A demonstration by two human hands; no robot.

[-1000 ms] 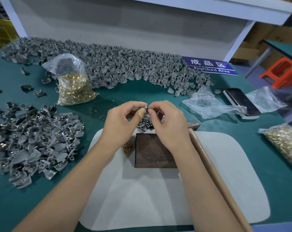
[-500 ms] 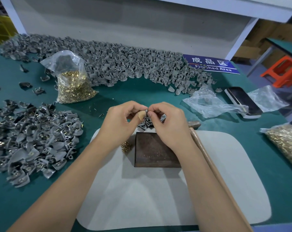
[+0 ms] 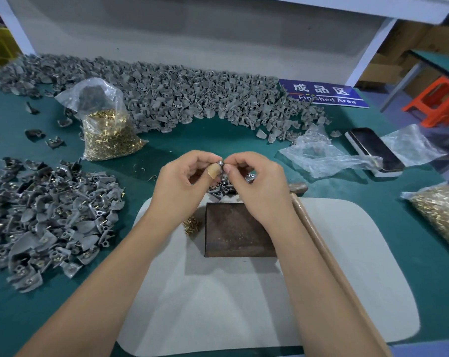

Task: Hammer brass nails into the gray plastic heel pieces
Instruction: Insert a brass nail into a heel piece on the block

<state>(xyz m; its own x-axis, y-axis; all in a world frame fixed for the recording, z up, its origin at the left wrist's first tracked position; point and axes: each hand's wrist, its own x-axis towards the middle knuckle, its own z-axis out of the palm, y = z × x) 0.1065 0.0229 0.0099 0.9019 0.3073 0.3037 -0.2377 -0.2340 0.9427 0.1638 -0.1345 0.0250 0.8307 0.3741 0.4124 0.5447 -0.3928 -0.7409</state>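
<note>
While the hammer (image 3: 329, 258) lay untouched on the desk (image 3: 166, 148), the left hand (image 3: 182, 186) and right hand (image 3: 256, 186) together pinched a gray heel piece (image 3: 220, 163) above the metal block (image 3: 233, 233), apparently seating a nail; next, it likely needed setting on the block for hammering.

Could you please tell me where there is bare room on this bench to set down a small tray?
The white mat is bare nearer than the metal block, left of the hammer handle. Crowded: the heel piece pile at left, and nail bags and heaps behind.
</note>
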